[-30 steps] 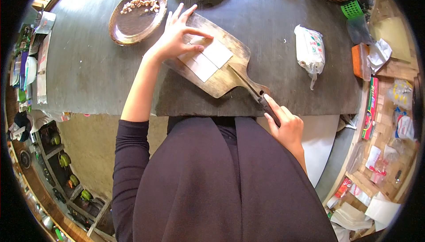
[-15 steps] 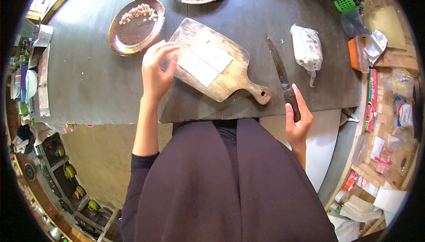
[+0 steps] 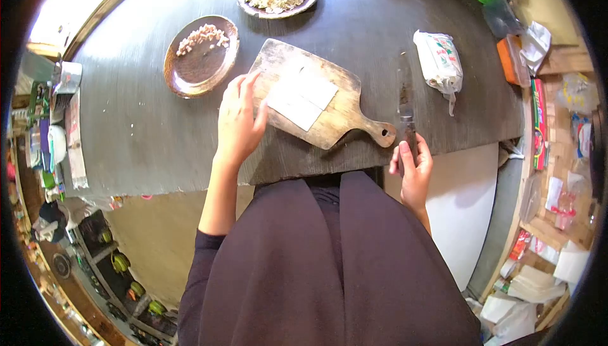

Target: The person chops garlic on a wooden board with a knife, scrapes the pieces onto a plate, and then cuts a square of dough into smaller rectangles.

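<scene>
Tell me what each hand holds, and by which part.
The right hand grips the knife by its dark handle, blade pointing away. The left hand holds nothing; it lies open against the left edge of the cutting board.

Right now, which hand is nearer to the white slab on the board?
Left. The left hand rests on the edge of the cutting board, beside the white slab; the right hand holds the knife, beyond the board's handle.

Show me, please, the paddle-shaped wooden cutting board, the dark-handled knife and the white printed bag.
paddle-shaped wooden cutting board (image 3: 345,117), head view, bare wood near handle.
dark-handled knife (image 3: 404,91), head view, blade middle.
white printed bag (image 3: 438,60), head view, its centre.
</scene>
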Tool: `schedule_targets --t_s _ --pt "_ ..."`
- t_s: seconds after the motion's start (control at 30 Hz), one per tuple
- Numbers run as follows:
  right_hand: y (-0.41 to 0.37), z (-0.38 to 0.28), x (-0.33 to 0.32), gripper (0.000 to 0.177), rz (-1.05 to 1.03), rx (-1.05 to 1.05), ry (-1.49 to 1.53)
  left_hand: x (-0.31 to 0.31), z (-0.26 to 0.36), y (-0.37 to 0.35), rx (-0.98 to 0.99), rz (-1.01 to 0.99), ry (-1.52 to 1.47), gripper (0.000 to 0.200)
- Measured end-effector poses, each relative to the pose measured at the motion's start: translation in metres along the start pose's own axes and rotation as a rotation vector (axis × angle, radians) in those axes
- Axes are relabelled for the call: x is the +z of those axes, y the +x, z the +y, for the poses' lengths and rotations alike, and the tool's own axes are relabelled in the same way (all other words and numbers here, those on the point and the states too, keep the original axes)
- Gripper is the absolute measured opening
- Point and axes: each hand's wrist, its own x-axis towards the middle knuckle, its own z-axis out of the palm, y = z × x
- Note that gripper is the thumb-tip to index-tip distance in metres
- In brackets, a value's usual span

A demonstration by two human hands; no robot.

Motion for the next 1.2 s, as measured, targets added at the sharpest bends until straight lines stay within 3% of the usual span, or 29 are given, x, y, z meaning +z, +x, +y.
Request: schedule_targets --t_s 0.43,0.6,0.7,0.8,0.87,0.9,0.97,1.0,1.03,1.1,1.17,1.2 --pt "-0.001 0.036 0.022 0.032 0.222 -0.096 -0.192 -0.038 -0.008 -0.019 -0.070 -0.187 -0.067 0.062" --pt "0.023 0.040 0.019 0.031 0.377 -0.209 -0.212 -0.037 -0.014 -0.017 -0.053 -0.206 -0.099 0.064" --pt "0.043 0.053 0.011 0.033 0.377 -0.382 -0.314 -0.038 0.002 -0.022 -0.034 -0.303 -0.259 0.065" --pt "0.046 0.050 0.020 0.032 0.488 -0.415 -0.496 -0.031 0.010 -0.029 0.083 -0.405 -0.378 0.064" --pt "0.032 0.028 0.040 0.031 0.541 -0.397 -0.465 -0.032 0.016 -0.025 0.108 -0.431 -0.320 0.065" --pt "0.023 0.020 0.052 0.030 0.495 -0.354 -0.287 -0.031 0.018 -0.023 0.122 -0.449 -0.264 0.065" --pt "0.000 0.008 0.072 0.030 0.454 -0.199 -0.179 -0.021 0.020 -0.013 0.228 -0.359 -0.226 0.064" --pt "-0.002 0.041 0.064 0.031 0.480 -0.273 -0.394 -0.015 0.021 -0.006 0.357 -0.287 -0.183 0.063" --pt "-0.017 0.039 0.077 0.041 0.450 -0.162 -0.342 -0.008 0.022 0.000 0.484 -0.211 -0.141 0.062" --pt "-0.038 0.035 0.104 0.049 0.386 -0.317 -0.368 0.009 0.026 0.011 0.525 -0.258 -0.144 0.061" --pt "-0.055 0.031 0.120 0.058 0.357 -0.331 -0.596 0.029 0.029 0.022 0.680 -0.237 -0.064 0.061" --pt "-0.059 0.037 0.123 0.064 0.297 -0.306 -0.528 0.037 0.030 0.026 0.692 -0.290 -0.080 0.062"
